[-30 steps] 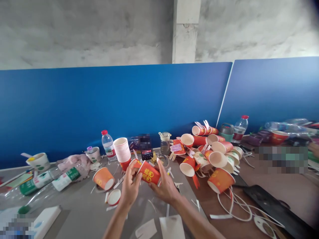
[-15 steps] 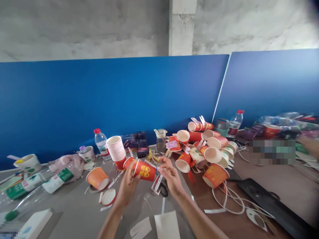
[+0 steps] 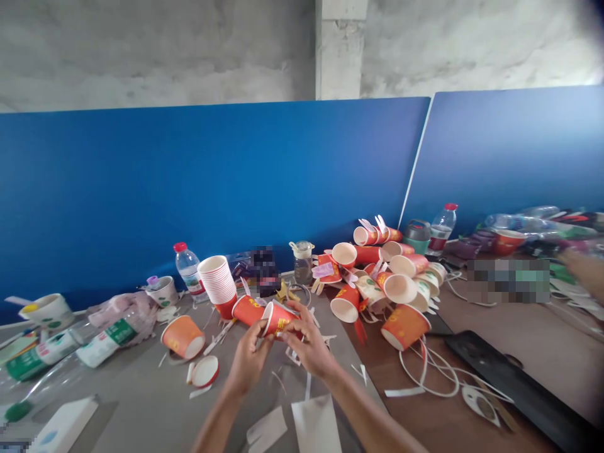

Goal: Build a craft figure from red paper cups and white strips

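Note:
A red paper cup [image 3: 277, 319] with yellow lettering is held between both hands above the grey table, lying on its side with its white rim toward the left. My left hand [image 3: 251, 357] closes its fingers on the rim side. Across the other side, my right hand [image 3: 309, 343] bends its fingers round the cup and covers its base. Right behind the held cup lies another red paper cup [image 3: 247, 309]. A tall stack of paper cups [image 3: 218, 286] stands to the left of it. White paper scraps [image 3: 316, 423] lie below the hands.
Red and white cups [image 3: 400, 288] are heaped at the right. An orange-red cup [image 3: 184, 338] and a cut cup base [image 3: 206, 372] lie left. Plastic bottles [image 3: 106, 343] lie farther left. A white cable [image 3: 448, 377] and black strip [image 3: 509, 384] cross the right side. Another person's hand [image 3: 582, 270] shows far right.
The held cup has turned and shifted right, showing more of its rim. My right hand has moved inward from the cup's end to wrap round it. The left hand has slid to the rim.

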`<state>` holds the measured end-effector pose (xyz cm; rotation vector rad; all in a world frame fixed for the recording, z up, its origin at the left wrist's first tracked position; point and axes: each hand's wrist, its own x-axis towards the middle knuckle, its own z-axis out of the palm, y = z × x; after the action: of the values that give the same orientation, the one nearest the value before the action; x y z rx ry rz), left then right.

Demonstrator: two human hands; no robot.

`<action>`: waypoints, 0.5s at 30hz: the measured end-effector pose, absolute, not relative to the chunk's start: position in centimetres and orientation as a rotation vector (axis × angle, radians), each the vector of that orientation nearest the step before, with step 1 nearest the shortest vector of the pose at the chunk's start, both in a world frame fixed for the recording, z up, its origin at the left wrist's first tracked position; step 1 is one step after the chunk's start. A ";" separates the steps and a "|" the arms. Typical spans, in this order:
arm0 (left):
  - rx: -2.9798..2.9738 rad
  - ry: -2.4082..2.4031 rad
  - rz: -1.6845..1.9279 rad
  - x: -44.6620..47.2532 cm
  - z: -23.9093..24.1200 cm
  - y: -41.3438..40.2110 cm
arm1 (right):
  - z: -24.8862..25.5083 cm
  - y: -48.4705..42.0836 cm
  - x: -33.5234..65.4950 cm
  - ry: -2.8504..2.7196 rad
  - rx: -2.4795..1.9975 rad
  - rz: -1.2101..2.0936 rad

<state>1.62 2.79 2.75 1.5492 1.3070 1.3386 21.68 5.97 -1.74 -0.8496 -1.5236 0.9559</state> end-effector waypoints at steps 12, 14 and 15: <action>1.509 1.221 1.215 1.3 3.9 2.5 | -0.8 5.7 22.1 -1.545 -0.872 0.990; 1.518 1.245 1.210 1.4 3.9 2.5 | -0.7 5.5 22.2 -1.538 -0.872 0.989; 1.520 1.253 1.208 1.4 3.9 2.4 | -0.7 5.5 22.2 -1.540 -0.868 0.987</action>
<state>1.43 2.45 3.93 1.5195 1.2532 1.2083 22.16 5.48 -0.66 -0.8685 -1.5402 0.9872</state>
